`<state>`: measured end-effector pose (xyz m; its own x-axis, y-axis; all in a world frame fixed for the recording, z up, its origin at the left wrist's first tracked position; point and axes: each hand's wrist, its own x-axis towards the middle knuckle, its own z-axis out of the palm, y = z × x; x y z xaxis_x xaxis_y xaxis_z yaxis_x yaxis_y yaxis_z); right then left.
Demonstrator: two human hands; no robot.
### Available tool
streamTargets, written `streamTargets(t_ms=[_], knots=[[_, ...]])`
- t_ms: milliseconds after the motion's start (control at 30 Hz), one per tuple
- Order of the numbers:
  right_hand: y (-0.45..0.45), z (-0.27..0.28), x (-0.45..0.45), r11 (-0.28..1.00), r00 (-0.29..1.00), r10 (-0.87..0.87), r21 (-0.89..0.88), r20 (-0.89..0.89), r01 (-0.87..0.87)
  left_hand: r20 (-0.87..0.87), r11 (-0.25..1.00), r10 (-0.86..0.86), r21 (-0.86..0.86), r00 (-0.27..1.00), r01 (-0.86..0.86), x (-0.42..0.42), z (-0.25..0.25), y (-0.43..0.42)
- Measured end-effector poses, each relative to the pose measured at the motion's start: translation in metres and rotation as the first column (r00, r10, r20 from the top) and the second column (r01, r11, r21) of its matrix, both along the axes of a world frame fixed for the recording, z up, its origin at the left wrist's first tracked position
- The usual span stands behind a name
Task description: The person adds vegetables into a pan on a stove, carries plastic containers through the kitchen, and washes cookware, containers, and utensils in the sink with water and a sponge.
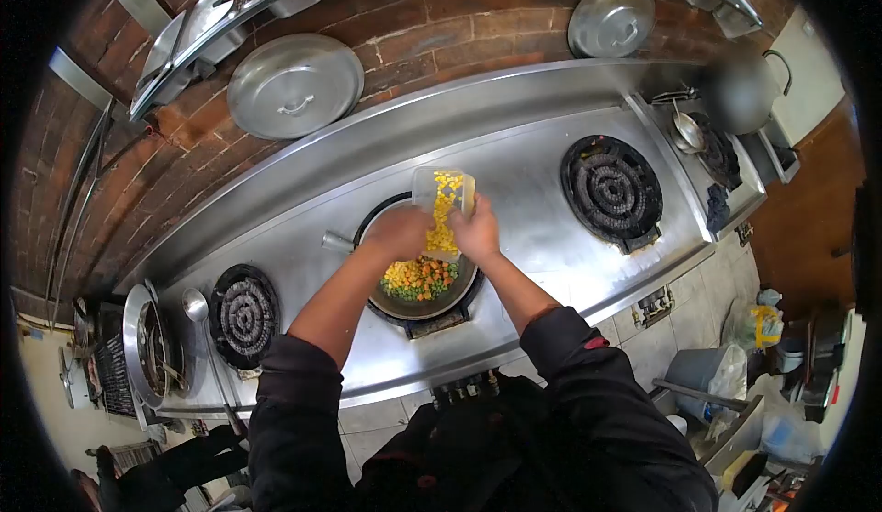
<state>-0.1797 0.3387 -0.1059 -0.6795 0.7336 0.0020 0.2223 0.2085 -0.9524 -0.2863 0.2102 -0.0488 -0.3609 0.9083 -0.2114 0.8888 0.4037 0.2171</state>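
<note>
Corn kernels [445, 207] seem mid-transfer into the pan [418, 309]: right fingers [467, 226] grasp the tub [424, 181], left fingers' [421, 221] hold unclear; remainder needs coaxing out

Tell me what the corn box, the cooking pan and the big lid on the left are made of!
Corn box: probably smooth plastic; its pale walls look see-through. Cooking pan: seems dull grey metal, from its inner sheen. Big lid: silvery, brushed-looking metal, maybe steel or aluminium.

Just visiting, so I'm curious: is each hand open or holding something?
Left hand: at the plastic container; whether it is open or closed cannot be told.
Right hand: closed, holding the plastic container.
</note>
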Motion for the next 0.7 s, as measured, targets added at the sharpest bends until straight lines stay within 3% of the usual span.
streamTargets(t_ms=[100, 133, 167, 233, 400, 467, 533, 633, 700], knots=[[0.001, 0.002, -0.006, 1.000, 1.000, 0.009, 0.018, -0.022, -0.008, 0.012, 0.991, 0.124, -0.042, 0.992, -0.123, 0.016, 0.004, 0.026], [0.005, 0.004, -0.008, 1.000, 1.000, 0.007, -0.011, -0.019, -0.007, 0.117, 0.984, 0.162, 0.052, 0.980, -0.169, 0.026, 0.013, 0.031], [0.005, 0.005, -0.007, 0.999, 1.000, 0.010, -0.036, -0.003, -0.010, 0.118, 0.984, 0.162, 0.052, 0.980, -0.169, 0.028, 0.012, 0.031], [0.013, 0.002, -0.008, 0.998, 1.000, -0.005, -0.057, -0.025, 0.003, 0.066, 0.968, 0.001, -0.250, 0.998, 0.015, 0.026, 0.007, 0.041], [0.021, -0.008, -0.001, 1.000, 0.995, -0.001, 0.015, -0.096, 0.002, -0.094, 0.917, -0.133, -0.390, 0.987, 0.087, 0.020, 0.020, 0.038], [0.024, -0.004, 0.003, 0.997, 1.000, 0.019, 0.077, -0.008, -0.019, -0.154, 0.902, -0.199, -0.414, 0.968, 0.120, 0.017, 0.024, 0.044], [0.022, 0.001, 0.005, 0.995, 0.997, 0.036, 0.091, -0.063, -0.031, -0.132, 0.990, 0.080, -0.108, 0.988, -0.094, 0.010, 0.022, 0.058], [0.015, 0.009, 0.003, 0.998, 0.990, 0.041, 0.056, -0.135, -0.034, -0.182, 0.965, 0.201, -0.131, 0.963, -0.226, 0.016, 0.016, 0.070], [0.015, 0.016, 0.000, 1.000, 0.988, 0.014, -0.002, -0.153, -0.014, -0.119, 0.961, 0.169, -0.202, 0.979, -0.190, 0.020, 0.010, 0.075]])
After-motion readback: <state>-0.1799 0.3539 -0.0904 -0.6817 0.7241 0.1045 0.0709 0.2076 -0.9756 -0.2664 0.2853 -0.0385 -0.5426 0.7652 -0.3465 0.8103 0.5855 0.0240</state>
